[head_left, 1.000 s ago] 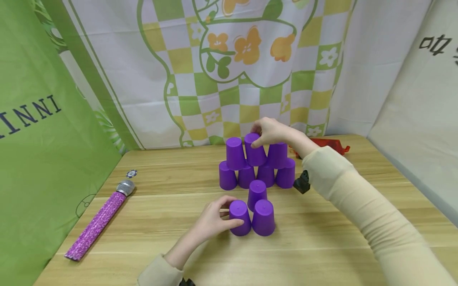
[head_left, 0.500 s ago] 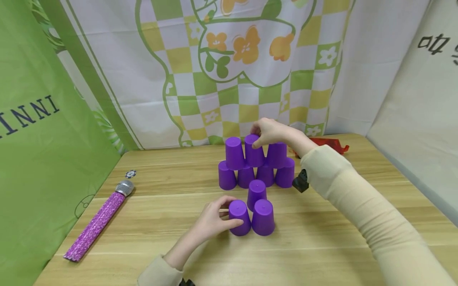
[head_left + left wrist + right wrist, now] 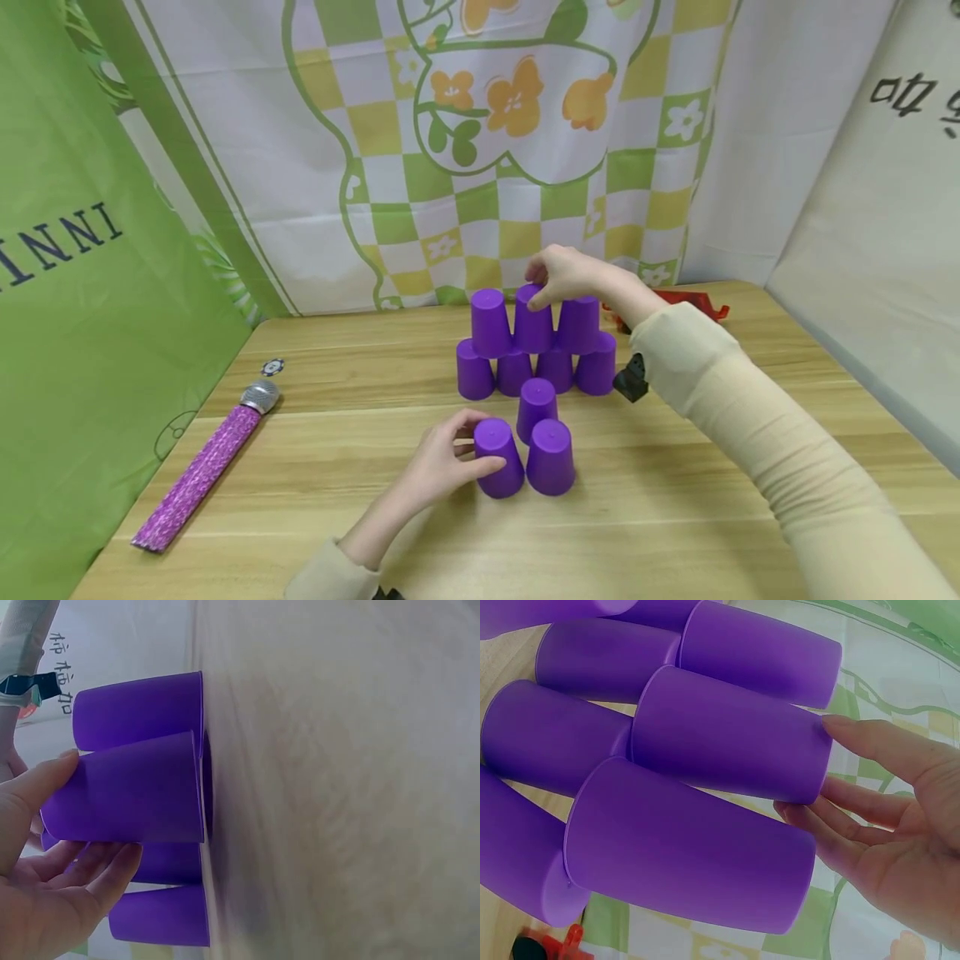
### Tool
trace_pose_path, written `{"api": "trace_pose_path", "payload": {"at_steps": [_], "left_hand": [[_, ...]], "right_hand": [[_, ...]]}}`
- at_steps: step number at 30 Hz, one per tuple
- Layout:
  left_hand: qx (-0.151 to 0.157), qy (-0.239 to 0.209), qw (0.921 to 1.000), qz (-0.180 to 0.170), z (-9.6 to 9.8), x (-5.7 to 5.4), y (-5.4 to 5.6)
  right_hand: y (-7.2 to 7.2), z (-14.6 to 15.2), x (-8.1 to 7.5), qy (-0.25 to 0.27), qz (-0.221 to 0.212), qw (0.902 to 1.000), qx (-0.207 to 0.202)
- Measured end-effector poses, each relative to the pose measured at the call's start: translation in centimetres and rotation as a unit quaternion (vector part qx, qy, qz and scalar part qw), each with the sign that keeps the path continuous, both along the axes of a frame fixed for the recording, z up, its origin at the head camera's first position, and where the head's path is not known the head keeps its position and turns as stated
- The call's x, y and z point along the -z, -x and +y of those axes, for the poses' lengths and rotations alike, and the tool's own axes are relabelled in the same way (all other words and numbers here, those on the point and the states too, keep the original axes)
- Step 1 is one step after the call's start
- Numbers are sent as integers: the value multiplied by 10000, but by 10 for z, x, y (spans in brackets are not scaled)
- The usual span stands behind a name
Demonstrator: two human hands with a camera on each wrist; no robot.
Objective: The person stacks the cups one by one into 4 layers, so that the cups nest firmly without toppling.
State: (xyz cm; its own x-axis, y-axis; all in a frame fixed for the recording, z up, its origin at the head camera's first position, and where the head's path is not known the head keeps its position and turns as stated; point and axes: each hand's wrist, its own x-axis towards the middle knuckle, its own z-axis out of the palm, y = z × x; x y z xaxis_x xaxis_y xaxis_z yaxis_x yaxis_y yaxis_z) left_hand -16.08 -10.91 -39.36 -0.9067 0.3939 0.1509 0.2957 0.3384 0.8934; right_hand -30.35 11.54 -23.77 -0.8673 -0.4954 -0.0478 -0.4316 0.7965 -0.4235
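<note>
Left hand (image 3: 442, 461) holds 1 inverted cup (image 3: 127, 791); right hand (image 3: 567, 273), another cup (image 3: 731, 739).

Smooth plastic cups (image 3: 551, 462) (matt), wooden tabletop (image 3: 645, 517)

Half hidden

The right hand (image 3: 567, 276) partly covers the upper middle cup (image 3: 534, 327). Its forearm (image 3: 626, 295) partly hides the red thing (image 3: 693, 302) near the far right corner of the table (image 3: 637, 533). Print on the chip (image 3: 273, 367), by the left edge, is too small to read. The near edge is cropped.

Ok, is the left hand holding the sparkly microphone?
No, the left hand grips a purple cup while the microphone lies on the table.
</note>
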Motion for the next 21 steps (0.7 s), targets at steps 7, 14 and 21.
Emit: {"api": "trace_pose_path", "payload": {"at_steps": [7,14,21], "left_hand": [[-341,-128,9993,-33,-5,-7,1],[-703,-308,9969,194,-10,-23,2],[-1099,-432,9924,348,-14,-47,9]], "right_hand": [[0,5,-1,98,31,9999,-62],[-3,14,-3,517,43,9986,-56],[-23,36,-15,1409,446,9887,260]]}}
